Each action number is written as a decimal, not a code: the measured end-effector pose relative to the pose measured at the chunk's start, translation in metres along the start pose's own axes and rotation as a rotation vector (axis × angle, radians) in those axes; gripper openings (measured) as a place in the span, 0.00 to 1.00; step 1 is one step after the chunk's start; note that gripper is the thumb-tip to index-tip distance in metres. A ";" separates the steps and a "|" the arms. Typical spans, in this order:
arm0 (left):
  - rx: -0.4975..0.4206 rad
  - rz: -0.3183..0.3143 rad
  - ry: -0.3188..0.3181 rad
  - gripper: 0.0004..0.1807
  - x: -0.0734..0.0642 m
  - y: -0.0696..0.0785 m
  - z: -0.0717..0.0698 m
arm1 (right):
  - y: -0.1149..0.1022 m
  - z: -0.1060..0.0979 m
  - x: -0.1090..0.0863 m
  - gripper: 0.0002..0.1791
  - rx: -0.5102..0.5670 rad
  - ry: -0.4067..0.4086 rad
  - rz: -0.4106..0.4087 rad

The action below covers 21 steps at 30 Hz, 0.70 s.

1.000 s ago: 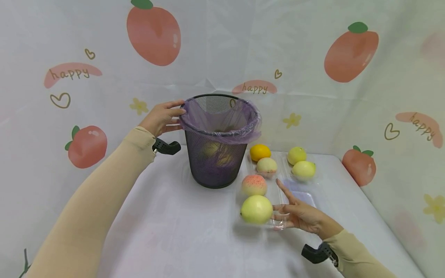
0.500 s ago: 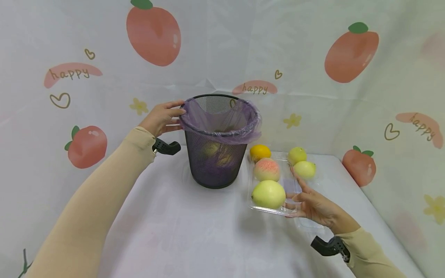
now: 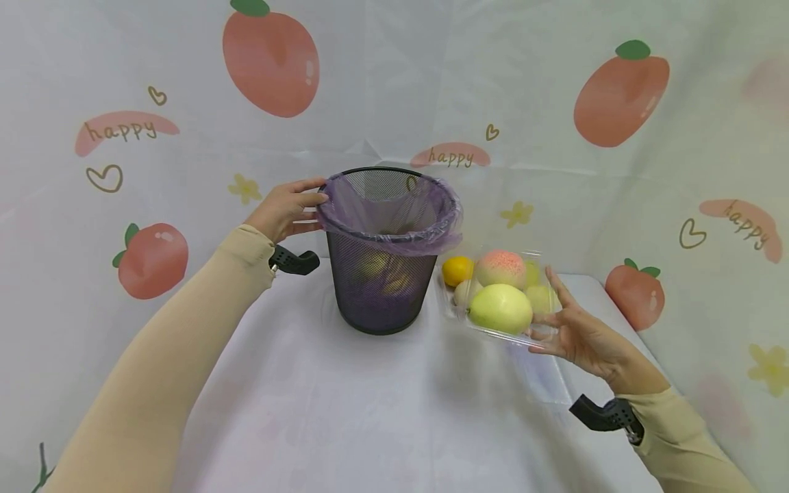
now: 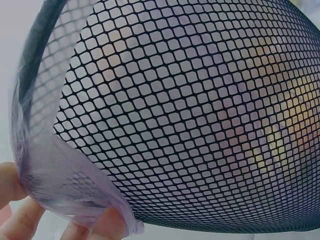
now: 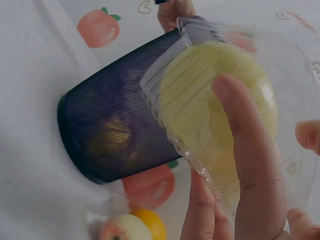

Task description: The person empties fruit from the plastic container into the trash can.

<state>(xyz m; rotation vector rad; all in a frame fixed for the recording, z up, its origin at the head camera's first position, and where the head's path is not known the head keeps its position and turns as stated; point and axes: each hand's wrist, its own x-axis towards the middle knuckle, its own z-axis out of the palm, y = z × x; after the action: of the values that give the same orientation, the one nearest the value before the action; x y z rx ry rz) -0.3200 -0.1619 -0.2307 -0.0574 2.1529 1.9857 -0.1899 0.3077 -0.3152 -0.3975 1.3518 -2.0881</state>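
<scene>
In the head view my left hand (image 3: 285, 211) touches the rim of a black mesh wastebasket (image 3: 382, 287) with fairly straight fingers. Its fingertips (image 4: 111, 222) lie against the purple bag (image 4: 75, 185) folded over that rim. My right hand (image 3: 582, 339) holds a clear plastic clamshell box (image 3: 505, 335) up off the table, right of the basket. Inside the box are a pale green-yellow oval fruit (image 3: 501, 309) and a peach (image 3: 502, 268). The right wrist view shows one finger (image 5: 250, 150) across the box's near face.
Behind the raised box, an orange-yellow fruit (image 3: 457, 271) and a cream-coloured fruit (image 3: 464, 294) sit in another clear container. Two yellow-green fruits (image 3: 542, 299) show through the raised box. Blurred fruit lies inside the basket. A printed cloth (image 3: 370, 82) hangs behind.
My right hand has carried the box with the peach and green-yellow fruit up, back and to the right, now in front of the other fruits. My left hand has stayed at the rim.
</scene>
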 end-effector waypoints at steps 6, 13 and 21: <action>0.003 0.007 0.000 0.30 0.000 0.000 0.000 | -0.022 0.000 0.004 0.47 0.124 -0.037 -0.047; -0.009 0.021 -0.013 0.30 -0.002 0.000 -0.001 | -0.051 0.010 0.013 0.45 0.115 0.110 -0.065; -0.001 0.009 -0.002 0.30 -0.001 0.000 0.000 | -0.085 0.019 0.029 0.45 0.150 0.210 -0.081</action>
<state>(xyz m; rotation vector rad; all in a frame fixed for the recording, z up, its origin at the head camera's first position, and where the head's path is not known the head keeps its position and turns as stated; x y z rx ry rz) -0.3190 -0.1624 -0.2305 -0.0466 2.1544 1.9915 -0.2298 0.2999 -0.2323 -0.1759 1.3028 -2.3345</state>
